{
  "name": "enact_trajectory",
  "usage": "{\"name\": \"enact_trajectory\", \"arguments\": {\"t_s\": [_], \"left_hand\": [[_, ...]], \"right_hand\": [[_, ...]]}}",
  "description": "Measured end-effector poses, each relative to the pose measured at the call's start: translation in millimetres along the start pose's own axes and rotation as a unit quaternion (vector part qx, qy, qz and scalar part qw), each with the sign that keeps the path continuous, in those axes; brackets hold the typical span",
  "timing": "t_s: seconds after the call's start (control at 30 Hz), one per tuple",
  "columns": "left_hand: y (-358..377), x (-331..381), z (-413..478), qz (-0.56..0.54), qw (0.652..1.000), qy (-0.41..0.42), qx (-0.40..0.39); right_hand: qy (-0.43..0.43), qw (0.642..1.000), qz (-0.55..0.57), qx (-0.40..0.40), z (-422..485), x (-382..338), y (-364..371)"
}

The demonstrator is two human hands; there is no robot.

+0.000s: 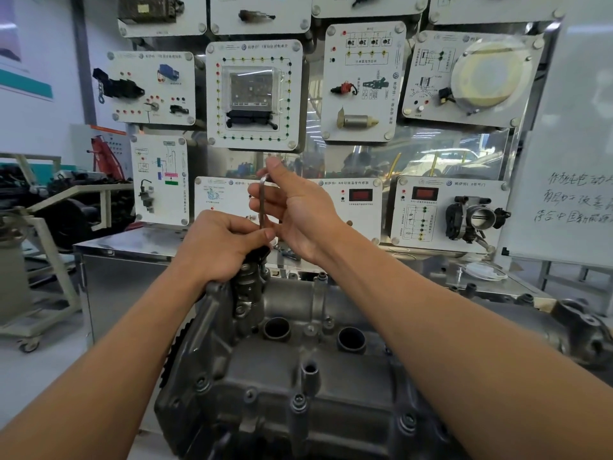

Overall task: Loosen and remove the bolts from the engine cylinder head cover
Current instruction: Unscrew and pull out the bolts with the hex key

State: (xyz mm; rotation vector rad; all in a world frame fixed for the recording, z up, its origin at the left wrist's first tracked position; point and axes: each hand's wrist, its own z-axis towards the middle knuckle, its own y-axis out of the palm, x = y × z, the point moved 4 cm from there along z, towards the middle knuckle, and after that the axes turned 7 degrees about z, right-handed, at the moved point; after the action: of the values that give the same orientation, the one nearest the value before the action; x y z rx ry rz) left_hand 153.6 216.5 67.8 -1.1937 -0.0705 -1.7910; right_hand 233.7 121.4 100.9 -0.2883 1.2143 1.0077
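Well, the person stands over a grey cast-metal cylinder head cover (pixel 265 373) that fills the near middle of the scene and runs away towards a steel bench (pixel 132 247) at the far side. Both hands are up at its far left end, on a thin dark L-shaped hex key (pixel 261 202) that stands nearly upright. The left hand (pixel 225 242) is curled low round the shaft, thumb and forefinger pinching it just above the casting. The right hand (pixel 298 214) wraps the upper shaft with bent fingers, its thumb pressed on the bend at the top. The key's tip and the bolt it sits in are hidden under the left hand, so I cannot tell how deep it is seated.

Other small dark bolts (pixel 300 401) show along the near edge of the cover, heads flush in their bosses, apparently not yet touched. Two round open wells (pixel 277 328) sit in the middle.

The cover looks heavy and rigid; I judge it will not shift under the turning. The bolts are small, hard steel, probably a little oily, so a loosened one wants pinching by its head with the fingertips or it may drop down beside the engine. The key is stiff but slim and could cam out if tilted, so press it straight down while turning.

Behind, white training panels (pixel 253 94) carry sensors, and a whiteboard (pixel 564 200) stands at the far right.
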Motion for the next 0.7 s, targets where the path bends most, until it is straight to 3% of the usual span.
{"name": "enact_trajectory", "arguments": {"t_s": [0.27,0.43,0.53,0.7], "left_hand": [[0.9,-0.5,-0.1,-0.011,1.0,-0.003,0.001],[-0.2,-1.7,1.2,-0.008,1.0,0.001,0.009],[-0.3,-1.6,1.0,-0.007,1.0,0.005,0.011],[0.2,-1.5,2.4,0.0,1.0,0.003,0.007]], "right_hand": [[-0.024,0.998,-0.029,0.049,2.5,1.5,12.3],[-0.075,0.994,-0.077,-0.012,-2.4,3.0,19.6],[-0.07,0.988,-0.133,-0.031,-5.3,1.6,23.9],[-0.059,0.989,-0.127,-0.049,-2.8,0.6,19.8]]}}
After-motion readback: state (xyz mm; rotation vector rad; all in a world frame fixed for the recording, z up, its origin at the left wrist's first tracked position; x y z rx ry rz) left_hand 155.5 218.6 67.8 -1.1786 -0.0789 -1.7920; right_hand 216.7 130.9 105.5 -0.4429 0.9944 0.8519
